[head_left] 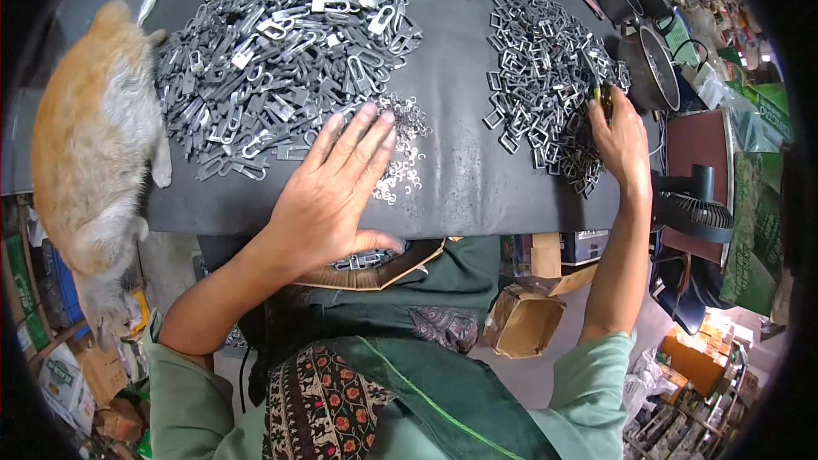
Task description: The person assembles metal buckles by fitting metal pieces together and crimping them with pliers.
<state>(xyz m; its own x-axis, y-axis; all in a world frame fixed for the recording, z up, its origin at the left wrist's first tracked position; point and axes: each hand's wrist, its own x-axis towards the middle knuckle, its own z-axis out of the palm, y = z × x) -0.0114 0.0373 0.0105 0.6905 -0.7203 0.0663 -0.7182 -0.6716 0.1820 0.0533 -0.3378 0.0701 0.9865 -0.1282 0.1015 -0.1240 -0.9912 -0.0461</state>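
Note:
My left hand (328, 183) is spread flat, palm down, with its fingertips over small silvery C-shaped clips (399, 175) at the edge of a large heap. That heap (281, 60) is made of flat grey metal pieces with long loops. On the right, my right hand (624, 140) closes around a small tool with a yellow and dark handle (604, 100); its working end cannot be made out. It sits at the right side of a pile of small rectangular metal frames (541, 68). Below my left hand, a cardboard box (341, 279) at my lap contains more metal pieces.
An orange and white cat (94, 136) stretches along the left edge of the dark table (464, 162). Metal pans (649, 68) and a small black fan (697, 209) stand at the right. An open carton (526, 321) is below, near my right arm.

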